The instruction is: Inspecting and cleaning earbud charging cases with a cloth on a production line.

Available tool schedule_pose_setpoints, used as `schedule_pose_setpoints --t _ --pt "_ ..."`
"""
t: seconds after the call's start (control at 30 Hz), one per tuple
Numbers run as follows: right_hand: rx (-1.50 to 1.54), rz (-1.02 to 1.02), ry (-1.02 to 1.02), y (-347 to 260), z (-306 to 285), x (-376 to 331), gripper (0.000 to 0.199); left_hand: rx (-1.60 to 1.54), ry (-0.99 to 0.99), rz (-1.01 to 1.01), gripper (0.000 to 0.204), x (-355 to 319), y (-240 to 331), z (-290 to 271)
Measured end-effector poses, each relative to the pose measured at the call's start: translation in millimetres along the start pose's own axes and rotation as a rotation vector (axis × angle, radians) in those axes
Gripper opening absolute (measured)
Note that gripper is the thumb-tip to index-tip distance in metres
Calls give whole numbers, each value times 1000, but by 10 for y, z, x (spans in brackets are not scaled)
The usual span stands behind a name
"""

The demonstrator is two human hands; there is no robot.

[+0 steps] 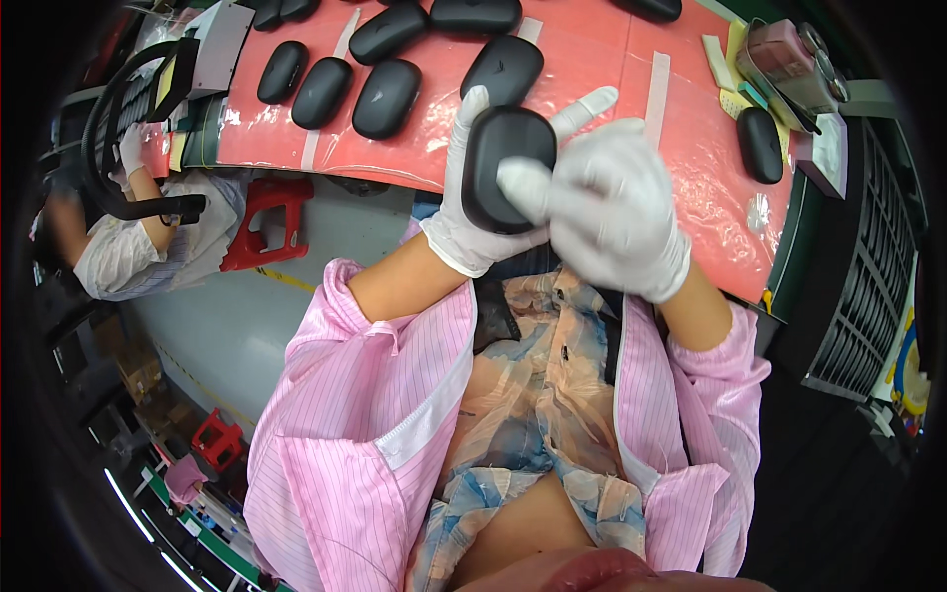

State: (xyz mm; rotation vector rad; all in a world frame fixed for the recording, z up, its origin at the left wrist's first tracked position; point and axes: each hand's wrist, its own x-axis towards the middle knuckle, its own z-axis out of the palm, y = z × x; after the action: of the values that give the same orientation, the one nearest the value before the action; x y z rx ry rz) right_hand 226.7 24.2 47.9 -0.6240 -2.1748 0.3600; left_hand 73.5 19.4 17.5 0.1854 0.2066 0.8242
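**Bench observation: black case held over pink mat**

Surface: a glossy salmon-pink work mat (681, 148) with pale tape strips covers the bench top. Its near edge runs from upper left down to lower right, just beyond the hands. Below that edge lies grey floor (237, 326) with a yellow line and a red plastic stool (264, 222). To the left a second person in a striped smock (128, 257) sits at the same bench, beside a black chair frame.

Hands: the left hand in a white glove (456, 212) cups a smooth black oval hard-shell case (505, 166) from behind, fingers wrapped up its left side, grip closed on it. The right hand in a white glove (617, 212) is blurred; its thumb presses on the case's front, index finger raised clear. The case sits above the mat's near edge, in front of the chest.

Clearance: a cluster of matching black oval cases (385, 97) lies on the mat close behind the held one. One lone black case (760, 143) rests near the right edge, beside a grey box of small parts (789, 59). Bare mat lies between these groups. A black slatted crate (868, 266) borders the right side.
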Motion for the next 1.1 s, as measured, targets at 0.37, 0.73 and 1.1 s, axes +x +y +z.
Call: schedule_pose_setpoints --t 0.37,0.73,1.1 --pt "32 -16 49 180 -4 -68 42 -307 -191 82 99 52 -33 20" --pt "-126 184 138 -293 -161 -533 35 -438 -236 89 110 151 -113 6" --pt "-316 245 85 -152 -180 -66 44 -390 -192 -74 98 20 -145 -21"
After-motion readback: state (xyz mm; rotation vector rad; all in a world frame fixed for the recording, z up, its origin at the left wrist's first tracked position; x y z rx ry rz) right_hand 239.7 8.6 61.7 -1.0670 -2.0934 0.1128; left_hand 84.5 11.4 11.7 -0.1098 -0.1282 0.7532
